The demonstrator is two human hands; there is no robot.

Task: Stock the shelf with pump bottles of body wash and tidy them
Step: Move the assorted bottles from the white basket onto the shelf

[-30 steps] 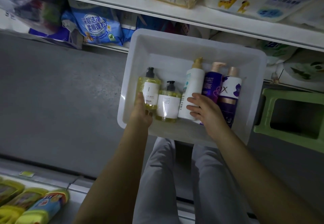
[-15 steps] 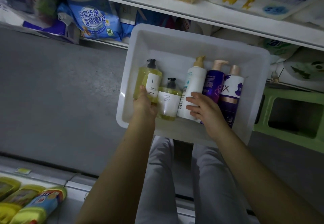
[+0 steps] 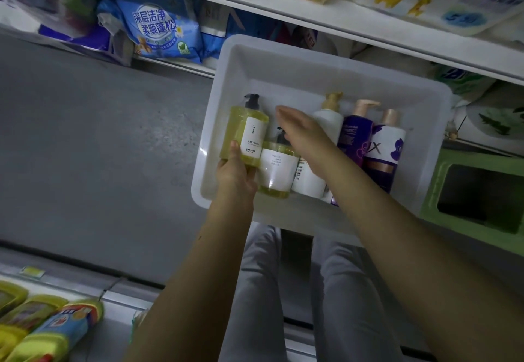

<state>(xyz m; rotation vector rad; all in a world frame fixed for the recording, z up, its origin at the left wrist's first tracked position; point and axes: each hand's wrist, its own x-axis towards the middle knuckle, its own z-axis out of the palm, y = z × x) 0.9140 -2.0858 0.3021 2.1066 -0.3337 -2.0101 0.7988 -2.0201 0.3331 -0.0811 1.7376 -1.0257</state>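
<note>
The bin [image 3: 226, 83] is showing white plastic, matt and smooth. The yellow bottle [image 3: 241, 132] is showing clear glossy plastic and is wearing a matt white label. The purple bottle [image 3: 354, 134] is gleaming, glossy plastic. The floor [image 3: 85, 149] is looking grey, matt and faintly rough. The bag [image 3: 158, 32] is glinting, blue plastic film. The stool [image 3: 436, 185] is showing smooth green plastic.

tall yellow bottle [image 3: 246, 134] now higher in left hand [image 3: 236, 173], right hand [image 3: 304, 137] apparently off the white bottle [image 3: 330, 121]

Bare along left arm [image 3: 195, 271] and right arm [image 3: 402, 237], clad below in plain light-grey trousers [image 3: 255, 290] with soft lengthwise folds over 2 legs.
</note>
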